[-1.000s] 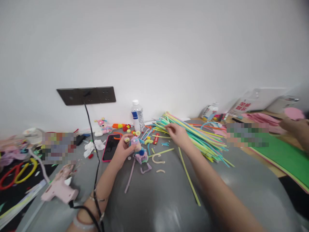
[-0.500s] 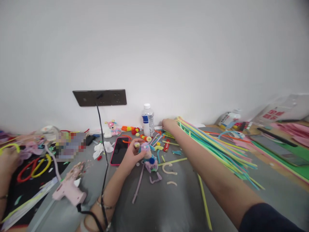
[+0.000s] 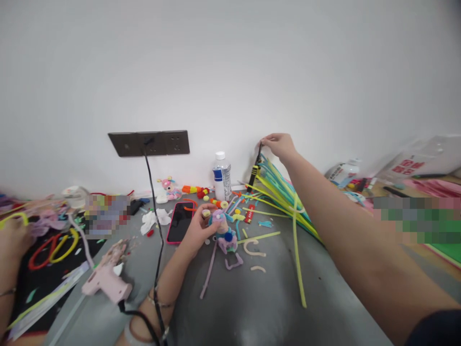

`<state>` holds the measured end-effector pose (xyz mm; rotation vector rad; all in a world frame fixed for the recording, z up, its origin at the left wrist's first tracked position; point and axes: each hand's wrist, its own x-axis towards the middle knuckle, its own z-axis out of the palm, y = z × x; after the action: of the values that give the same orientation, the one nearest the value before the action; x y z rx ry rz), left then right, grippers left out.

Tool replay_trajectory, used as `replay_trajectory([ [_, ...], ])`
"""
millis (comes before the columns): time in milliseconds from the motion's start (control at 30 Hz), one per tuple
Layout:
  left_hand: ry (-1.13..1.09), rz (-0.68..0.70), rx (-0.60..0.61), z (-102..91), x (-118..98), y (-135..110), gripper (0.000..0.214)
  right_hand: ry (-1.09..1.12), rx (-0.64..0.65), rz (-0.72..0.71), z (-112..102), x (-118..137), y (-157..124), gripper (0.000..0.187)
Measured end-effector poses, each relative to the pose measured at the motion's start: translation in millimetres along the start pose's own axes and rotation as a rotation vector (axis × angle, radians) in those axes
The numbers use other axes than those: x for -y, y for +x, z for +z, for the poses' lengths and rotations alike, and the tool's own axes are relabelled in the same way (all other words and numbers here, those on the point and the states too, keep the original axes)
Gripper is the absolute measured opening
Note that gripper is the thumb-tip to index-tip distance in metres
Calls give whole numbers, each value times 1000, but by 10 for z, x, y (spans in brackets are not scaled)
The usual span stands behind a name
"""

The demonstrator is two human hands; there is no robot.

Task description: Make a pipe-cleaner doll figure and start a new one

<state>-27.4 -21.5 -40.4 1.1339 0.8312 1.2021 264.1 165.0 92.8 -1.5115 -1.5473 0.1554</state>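
My left hand (image 3: 202, 225) is closed around a small pastel pipe-cleaner doll (image 3: 227, 238) with a dark blue pompom, held upright on the grey table. Up against the wall, my right hand (image 3: 280, 145) pinches the top end of a slim black tool with yellow bands (image 3: 254, 174); its exact kind is unclear. Beneath that hand and forearm spreads a bundle of coloured pipe cleaners (image 3: 275, 180), partly hidden by the arm. In front of the doll lie a bent lilac pipe-cleaner piece (image 3: 234, 262) and a cream hooked piece (image 3: 254, 248).
A pink glue gun (image 3: 108, 283) lies at left, its black cord crossing before my left forearm. A phone (image 3: 181, 222) and a water bottle (image 3: 221, 177) stand near the doll. Another person's hand (image 3: 16, 240) holds a yellow pipe cleaner at far left.
My right hand has risen from the table by the wall, lifting the black tool upright. The pipe-cleaner bundle has shifted and bunched under my arm. My left hand still holds the doll.
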Motion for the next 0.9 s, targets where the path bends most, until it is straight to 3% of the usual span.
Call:
replay_trajectory([
  [100, 11, 11, 6, -11, 23, 12, 54, 219, -93, -27, -46, 136, 10, 4],
  [233, 8, 26, -16, 4, 5, 18, 54, 531, -241, -185, -173, 480, -27, 11],
  [367, 7, 29, -16, 25, -56, 3, 53, 632, -450, -194, -474, 804, -86, 10],
  [433, 1, 20, -9, 36, -90, -8, 52, 659, -495, -180, -669, 902, -188, 11],
  [567, -13, 1, -19, 67, -143, -28, 53, 658, -380, -161, -998, 985, -668, 15],
  [667, -23, -19, -37, 90, -182, -50, 55, 598, -241, -166, -1106, 962, -1185, 16],
  [800, -57, -119, -22, 105, -230, -83, 56, 489, -79, -46, -1081, 784, -1798, 21],
  [900, -74, -197, -4, 108, -240, -92, 57, 460, 58, -3, -962, 581, -2092, 24],
])
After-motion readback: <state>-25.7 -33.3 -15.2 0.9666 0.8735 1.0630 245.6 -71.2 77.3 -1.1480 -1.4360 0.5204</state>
